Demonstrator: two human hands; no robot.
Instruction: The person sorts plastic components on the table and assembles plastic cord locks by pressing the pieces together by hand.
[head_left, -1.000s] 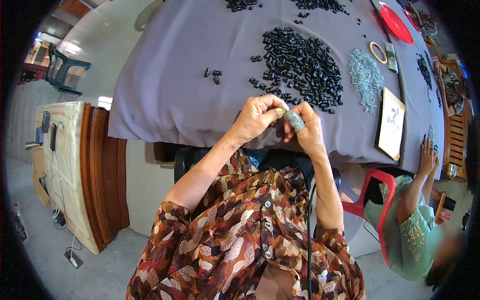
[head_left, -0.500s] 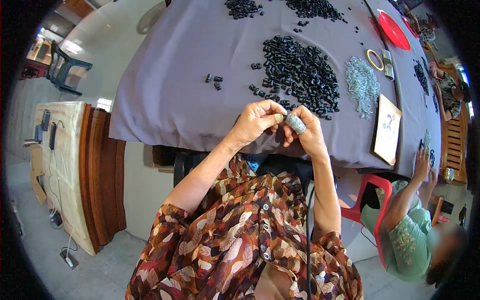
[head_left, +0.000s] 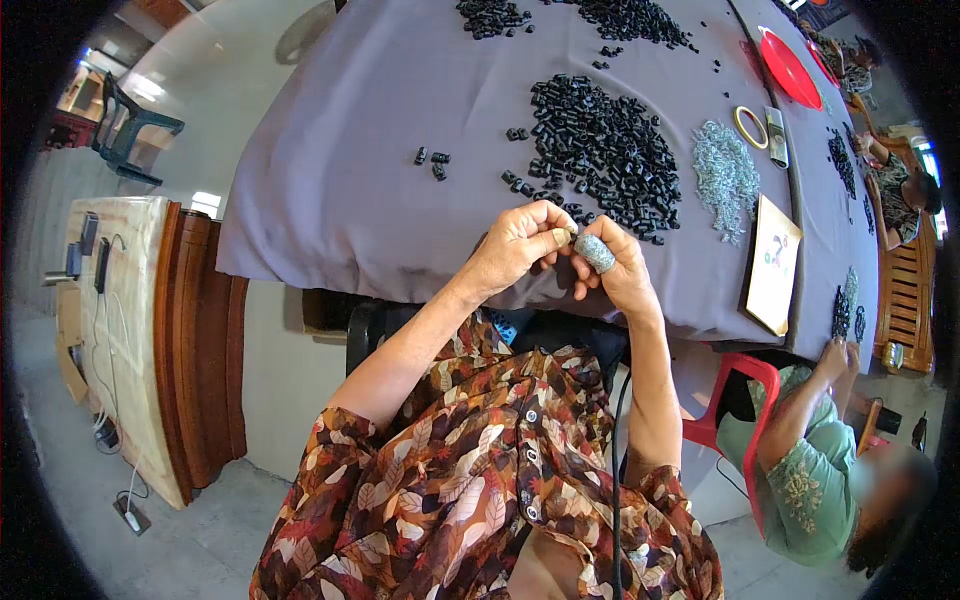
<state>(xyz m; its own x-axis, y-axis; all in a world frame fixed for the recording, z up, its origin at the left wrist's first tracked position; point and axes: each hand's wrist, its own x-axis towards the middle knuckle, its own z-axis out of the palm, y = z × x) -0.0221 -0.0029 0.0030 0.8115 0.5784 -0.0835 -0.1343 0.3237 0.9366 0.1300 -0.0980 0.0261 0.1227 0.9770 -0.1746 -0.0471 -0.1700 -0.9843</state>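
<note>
My left hand (head_left: 522,248) and my right hand (head_left: 622,270) meet just above the table's near edge. The left thumb and forefinger pinch a small black plastic piece (head_left: 573,239), mostly covered by the fingertips. My right hand is closed beside it, with its thumb in a grey wrap (head_left: 594,253) pressed close to the piece. Whatever sits inside the right fingers is hidden. Just beyond my hands lies a large pile of short black tube-like pieces (head_left: 600,145). To its right is a heap of small clear pieces (head_left: 725,175).
A grey cloth covers the table (head_left: 380,220). On its right lie a board (head_left: 772,265), a yellowish ring (head_left: 750,127) and a red tray (head_left: 790,68). A person in green (head_left: 805,470) sits on a red chair (head_left: 765,385) at right. A stone-topped cabinet (head_left: 125,330) stands left.
My hands stay together in nearly the same place, with a slight shift of the right one. The seated person's hands at right have drawn back toward the table edge.
</note>
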